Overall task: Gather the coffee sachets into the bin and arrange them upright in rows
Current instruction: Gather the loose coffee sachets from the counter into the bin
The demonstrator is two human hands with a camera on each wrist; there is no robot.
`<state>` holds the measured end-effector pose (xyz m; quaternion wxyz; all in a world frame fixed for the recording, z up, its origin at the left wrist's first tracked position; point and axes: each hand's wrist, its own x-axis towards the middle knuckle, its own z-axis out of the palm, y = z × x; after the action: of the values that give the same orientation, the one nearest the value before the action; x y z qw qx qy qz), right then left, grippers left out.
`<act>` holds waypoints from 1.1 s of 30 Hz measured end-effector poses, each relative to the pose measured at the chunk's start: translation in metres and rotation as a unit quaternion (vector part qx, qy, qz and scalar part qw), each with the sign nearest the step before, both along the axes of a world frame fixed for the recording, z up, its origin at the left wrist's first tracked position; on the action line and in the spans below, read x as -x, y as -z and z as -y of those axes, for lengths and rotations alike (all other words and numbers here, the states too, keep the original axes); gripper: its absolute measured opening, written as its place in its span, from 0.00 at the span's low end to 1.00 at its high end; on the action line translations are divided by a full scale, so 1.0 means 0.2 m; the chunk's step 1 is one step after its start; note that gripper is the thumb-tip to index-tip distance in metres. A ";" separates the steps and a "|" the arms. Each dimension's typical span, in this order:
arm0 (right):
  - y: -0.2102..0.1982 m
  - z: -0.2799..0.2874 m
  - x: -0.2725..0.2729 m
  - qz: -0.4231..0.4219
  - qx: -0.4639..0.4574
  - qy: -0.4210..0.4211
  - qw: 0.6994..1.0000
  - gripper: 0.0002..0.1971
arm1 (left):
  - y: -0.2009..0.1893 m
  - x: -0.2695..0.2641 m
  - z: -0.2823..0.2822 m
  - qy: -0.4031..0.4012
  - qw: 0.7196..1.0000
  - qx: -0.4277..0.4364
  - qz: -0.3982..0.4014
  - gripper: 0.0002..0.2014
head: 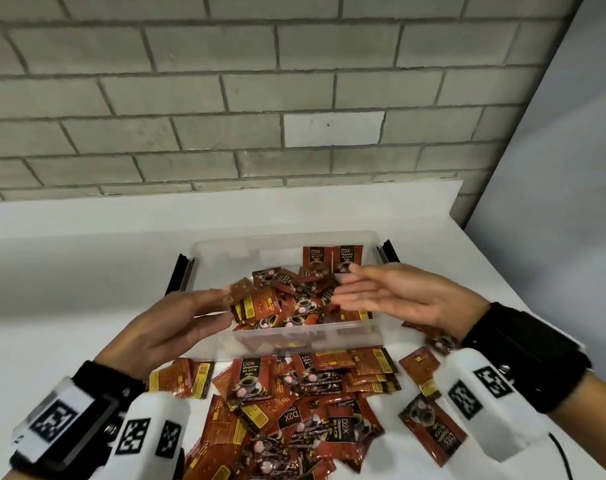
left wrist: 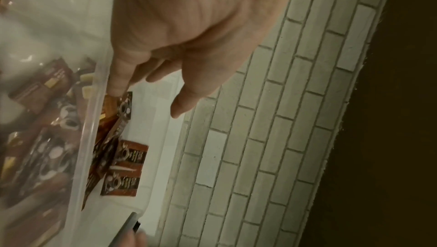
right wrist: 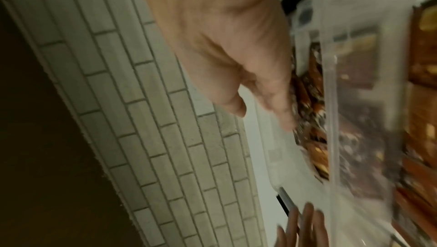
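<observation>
A clear plastic bin (head: 305, 336) stands mid-table with red-and-black coffee sachets (head: 294, 306) heaped loosely inside. Two sachets (head: 332, 258) stand upright against its far right wall. My left hand (head: 222, 303) hovers over the bin's near left corner, fingers stretched out, fingertips blurred beside tumbling sachets (head: 249, 303). In the left wrist view the left hand (left wrist: 146, 97) is relaxed, one fingertip touching a sachet (left wrist: 111, 105) by the rim (left wrist: 87, 129). My right hand (head: 346, 289) is flat and straight-fingered over the bin's right side, holding nothing; its fingers (right wrist: 281, 108) brush sachets.
A large loose pile of sachets (head: 294, 393) covers the white table (head: 69, 306) in front of the bin, with strays at the right (head: 429, 431). Black latches (head: 180, 271) flank the bin. A grey brick wall (head: 260, 98) rises behind; the table edge runs along the right.
</observation>
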<state>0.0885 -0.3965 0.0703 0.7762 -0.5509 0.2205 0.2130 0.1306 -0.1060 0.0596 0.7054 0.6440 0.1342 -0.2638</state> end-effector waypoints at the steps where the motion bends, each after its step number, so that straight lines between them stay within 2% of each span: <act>1: -0.02 0.06 0.02 0.020 -0.002 0.013 1.000 0.18 | -0.01 0.00 -0.02 -0.007 1.000 0.004 0.007 0.07; 2: -0.04 0.12 0.04 0.042 0.010 0.026 0.999 0.14 | -0.03 0.01 -0.05 -0.015 1.000 0.001 0.018 0.07; 5: -0.07 0.31 0.11 0.083 0.101 0.070 0.989 0.07 | -0.04 0.05 -0.18 -0.024 0.997 -0.040 0.058 0.17; 7: -0.03 0.42 0.14 0.075 0.179 0.101 0.976 0.04 | -0.04 0.11 -0.29 -0.020 0.995 -0.061 0.081 0.17; 9: 0.09 0.51 0.17 0.048 0.290 0.073 0.953 0.04 | 0.01 0.18 -0.39 -0.027 0.991 -0.100 0.086 0.12; 11: 0.23 0.55 0.19 0.003 0.423 -0.023 0.906 0.13 | 0.09 0.25 -0.50 -0.024 0.981 -0.175 0.082 0.04; 13: 0.35 0.55 0.20 -0.046 0.548 -0.139 0.824 0.34 | 0.21 0.31 -0.60 0.036 0.952 -0.288 0.093 0.12; 14: 0.40 0.54 0.20 -0.059 0.589 -0.203 0.780 0.46 | 0.26 0.33 -0.64 0.079 0.929 -0.344 0.114 0.15; 15: 0.43 0.52 0.19 -0.063 0.616 -0.256 0.742 0.53 | 0.30 0.35 -0.67 0.116 0.903 -0.392 0.135 0.16; 16: 0.44 0.49 0.19 -0.066 0.628 -0.299 0.715 0.54 | 0.33 0.36 -0.67 0.144 0.881 -0.425 0.150 0.15; 18: 0.43 0.45 0.20 -0.062 0.632 -0.342 0.692 0.51 | 0.40 0.34 -0.65 0.201 0.840 -0.474 0.171 0.16; 20: 0.43 0.44 0.17 -0.054 0.641 -0.336 0.688 0.49 | 0.47 0.27 -0.59 0.236 0.812 -0.509 0.159 0.31; 22: 0.44 0.43 0.16 -0.038 0.650 -0.303 0.696 0.47 | 0.53 0.18 -0.55 0.242 0.806 -0.518 0.154 0.42; 24: 0.45 0.42 0.16 -0.036 0.644 -0.276 0.713 0.45 | 0.57 0.12 -0.51 0.266 0.770 -0.556 0.168 0.43; 26: 0.47 0.42 0.18 -0.035 0.632 -0.238 0.737 0.47 | 0.57 0.09 -0.48 0.276 0.742 -0.583 0.182 0.39; 28: 0.49 0.43 0.19 -0.044 0.599 -0.210 0.772 0.55 | 0.54 0.06 -0.46 0.267 0.754 -0.576 0.167 0.33; 30: 0.52 0.47 0.19 -0.058 0.564 -0.174 0.805 0.63 | 0.49 0.05 -0.47 0.256 0.785 -0.547 0.135 0.26; 31: 0.53 0.48 0.19 -0.053 0.554 -0.164 0.814 0.62 | 0.47 0.06 -0.49 0.247 0.806 -0.523 0.124 0.24; 32: 0.53 0.48 0.20 -0.049 0.550 -0.155 0.819 0.54 | 0.45 0.06 -0.50 0.234 0.831 -0.491 0.118 0.21; 33: 0.52 0.46 0.21 -0.039 0.544 -0.134 0.828 0.42 | 0.43 0.07 -0.52 0.220 0.856 -0.455 0.107 0.19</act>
<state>0.0465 -0.4895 -0.0329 0.3058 -0.8990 0.2553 0.1818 0.1161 -0.0026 -0.0266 0.2675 0.9300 0.0176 -0.2514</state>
